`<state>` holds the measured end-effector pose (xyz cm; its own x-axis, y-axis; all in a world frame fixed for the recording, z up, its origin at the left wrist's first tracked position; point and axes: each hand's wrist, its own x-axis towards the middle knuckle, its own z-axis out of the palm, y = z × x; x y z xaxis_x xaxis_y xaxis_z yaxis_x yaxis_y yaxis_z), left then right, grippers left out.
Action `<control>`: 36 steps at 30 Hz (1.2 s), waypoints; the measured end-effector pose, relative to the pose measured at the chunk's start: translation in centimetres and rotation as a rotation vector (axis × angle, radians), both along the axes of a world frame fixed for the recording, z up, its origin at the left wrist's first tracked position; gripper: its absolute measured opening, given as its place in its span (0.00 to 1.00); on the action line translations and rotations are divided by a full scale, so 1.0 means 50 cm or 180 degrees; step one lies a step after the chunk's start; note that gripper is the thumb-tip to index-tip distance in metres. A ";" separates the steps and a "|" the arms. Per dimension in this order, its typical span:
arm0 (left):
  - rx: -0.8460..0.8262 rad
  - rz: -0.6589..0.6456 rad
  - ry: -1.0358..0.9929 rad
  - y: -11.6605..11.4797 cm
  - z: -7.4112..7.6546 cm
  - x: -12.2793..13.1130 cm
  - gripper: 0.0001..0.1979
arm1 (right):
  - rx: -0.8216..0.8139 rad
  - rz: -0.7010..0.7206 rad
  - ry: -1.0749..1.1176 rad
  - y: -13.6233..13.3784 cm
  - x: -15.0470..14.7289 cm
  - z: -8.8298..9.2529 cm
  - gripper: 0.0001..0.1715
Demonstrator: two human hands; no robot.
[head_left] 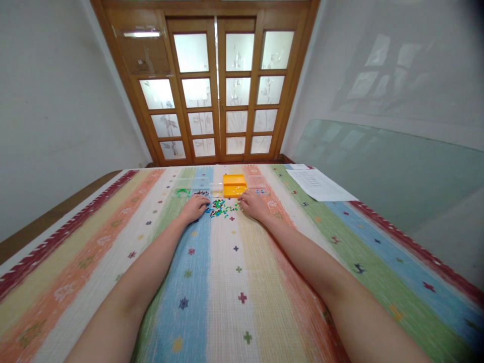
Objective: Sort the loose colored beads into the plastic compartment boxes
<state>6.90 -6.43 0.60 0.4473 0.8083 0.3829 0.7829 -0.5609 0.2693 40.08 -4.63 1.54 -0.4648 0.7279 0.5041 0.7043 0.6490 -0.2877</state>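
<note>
A loose pile of small green, blue and other coloured pieces (pixel 218 207) lies on the striped cloth between my hands. My left hand (pixel 195 207) rests at the pile's left edge, fingers curled toward it; whether a piece is between them is too small to tell. On the other side, my right hand (pixel 252 203) has its fingertips bent together near the front right corner of a yellow tray (pixel 235 180); anything in them is too small to make out. Clear boxes stand beyond the hands, holding green pieces (pixel 183 192), dark pieces (pixel 201 192) and blue pieces (pixel 260 192).
The striped tablecloth (pixel 227 282) covers the table. White printed sheets (pixel 320 184) lie at the far right. A pale glass panel (pixel 363 161) leans by the right wall. Wooden doors with glass panes (pixel 216 91) stand behind the table.
</note>
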 end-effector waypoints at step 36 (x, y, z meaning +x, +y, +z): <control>0.0135 0.0103 -0.0239 -0.006 0.000 0.024 0.22 | -0.0026 -0.0008 -0.0069 -0.008 -0.004 0.008 0.11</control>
